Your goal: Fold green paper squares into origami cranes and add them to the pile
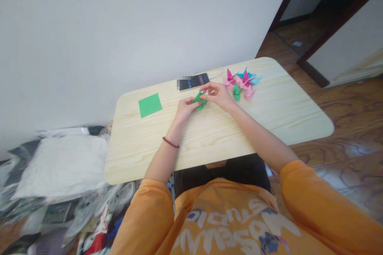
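Between both hands, over the middle of the table, is a partly folded piece of green origami paper (199,99). My left hand (187,108) pinches its lower left side, thumb on top. The fingers of my right hand (218,95) are closed on its upper right edge; fingertips hide part of the folds. To the right of my right hand lies a group of folded paper cranes (245,80) in pink, magenta and blue, with a green paper crane (237,92) at the front. A flat green paper square (150,105) rests on the left part of the table.
A phone (194,82) with a white cable lies at the back of the pale wooden table (239,137), near the wall. On the floor at left are a white package (64,163) and plastic bags. A doorway (302,16) stands at the far right.
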`<state>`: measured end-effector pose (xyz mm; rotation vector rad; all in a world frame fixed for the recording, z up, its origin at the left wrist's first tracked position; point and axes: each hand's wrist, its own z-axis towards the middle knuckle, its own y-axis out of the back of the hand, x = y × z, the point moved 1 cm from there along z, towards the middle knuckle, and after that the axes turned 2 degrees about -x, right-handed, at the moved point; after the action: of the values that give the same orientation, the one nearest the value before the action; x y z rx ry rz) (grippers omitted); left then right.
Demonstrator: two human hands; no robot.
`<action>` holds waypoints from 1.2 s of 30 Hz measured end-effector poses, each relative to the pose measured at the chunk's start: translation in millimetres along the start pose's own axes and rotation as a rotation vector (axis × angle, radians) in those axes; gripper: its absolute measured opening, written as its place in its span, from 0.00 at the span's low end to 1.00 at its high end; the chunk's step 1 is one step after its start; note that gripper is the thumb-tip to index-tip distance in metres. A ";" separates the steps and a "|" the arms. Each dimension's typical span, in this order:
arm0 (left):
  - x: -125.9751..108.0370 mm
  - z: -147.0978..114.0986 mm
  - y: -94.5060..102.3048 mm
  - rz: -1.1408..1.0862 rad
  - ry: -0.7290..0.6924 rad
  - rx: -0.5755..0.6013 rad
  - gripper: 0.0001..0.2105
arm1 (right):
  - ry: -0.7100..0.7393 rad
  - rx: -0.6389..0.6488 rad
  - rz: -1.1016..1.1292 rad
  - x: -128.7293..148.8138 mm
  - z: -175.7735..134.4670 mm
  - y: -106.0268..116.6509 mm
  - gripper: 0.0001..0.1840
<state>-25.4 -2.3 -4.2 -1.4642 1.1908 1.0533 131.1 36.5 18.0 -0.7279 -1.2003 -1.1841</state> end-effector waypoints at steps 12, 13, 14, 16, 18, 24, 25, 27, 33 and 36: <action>-3.8 -2.2 0.4 0.004 0.094 0.106 0.10 | -0.170 0.075 0.177 -6.3 2.3 0.7 0.14; -4.3 -2.6 0.4 -0.008 0.111 0.119 0.10 | -0.193 0.081 0.205 -6.5 2.2 0.7 0.14; -4.7 -3.0 0.5 -0.021 0.125 0.131 0.11 | -0.215 0.085 0.226 -6.7 2.0 0.8 0.15; -5.2 -3.6 1.0 -0.040 0.145 0.155 0.11 | -0.252 0.097 0.254 -7.4 1.7 1.1 0.16; -5.1 -3.8 1.6 -0.050 0.154 0.178 0.12 | -0.274 0.107 0.265 -8.5 1.6 1.4 0.16; -3.0 -2.2 2.9 -0.062 0.167 0.189 0.12 | -0.315 0.136 0.263 -12.1 2.0 2.0 0.16; -2.8 -2.0 2.9 -0.065 0.166 0.185 0.11 | -0.322 0.138 0.263 -12.6 2.0 2.1 0.16; -2.8 -1.9 2.9 -0.065 0.165 0.179 0.11 | -0.329 0.135 0.261 -13.5 2.2 2.3 0.15; -4.0 -2.8 3.5 -0.039 0.157 0.164 0.11 | -0.343 0.116 0.256 -15.7 2.5 3.3 0.16; -4.5 -2.9 3.8 -0.026 0.160 0.179 0.10 | -0.346 0.123 0.260 -15.4 2.3 3.2 0.16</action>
<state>-29.7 -4.7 0.2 -1.4390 1.3390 0.8018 134.4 44.1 4.4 -0.9896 -1.4003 -0.7815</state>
